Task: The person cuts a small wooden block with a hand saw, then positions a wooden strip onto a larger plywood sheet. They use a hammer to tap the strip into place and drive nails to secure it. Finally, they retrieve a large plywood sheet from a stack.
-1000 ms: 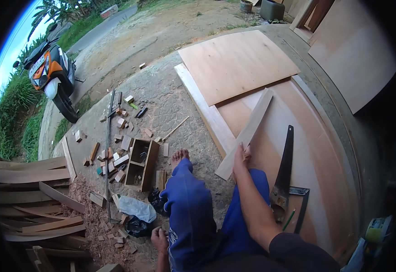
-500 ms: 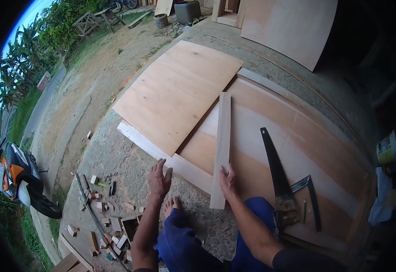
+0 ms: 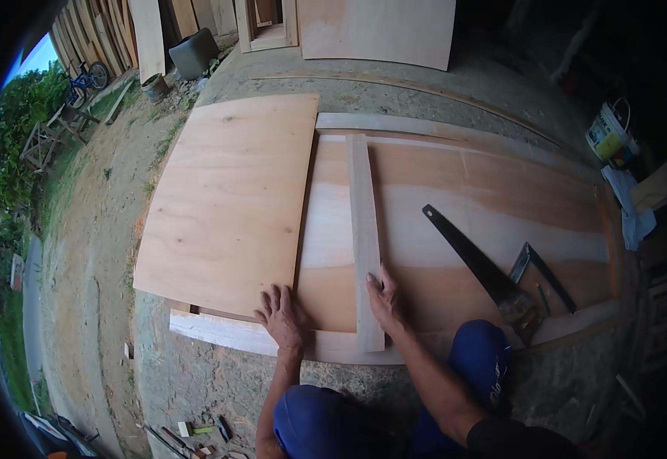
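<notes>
With fingers spread, my left hand (image 3: 282, 320) rests on the near right corner of a plywood sheet (image 3: 230, 199). That sheet lies over the left part of a framed wooden panel (image 3: 440, 183). My right hand (image 3: 384, 301) is closed round the right edge of a pale wooden batten (image 3: 362, 222), thumb on top. The batten lies across the panel from its near rail to its far rail, a little right of the sheet. On the panel to the right are a handsaw (image 3: 471, 252), a try square (image 3: 547, 275) and a green pencil (image 3: 543, 298).
Small offcuts and tools (image 3: 196, 436) lie on the concrete at the lower left. A long thin strip (image 3: 410, 96) lies beyond the panel. A white bucket (image 3: 612, 134) and cloth (image 3: 630, 206) are at the right. Another plywood sheet (image 3: 379, 27) leans at the back.
My left hand has moved from above the near rail onto the plywood sheet's corner. My right hand stays on the batten, which now lies straighter across the panel. The view has turned right.
</notes>
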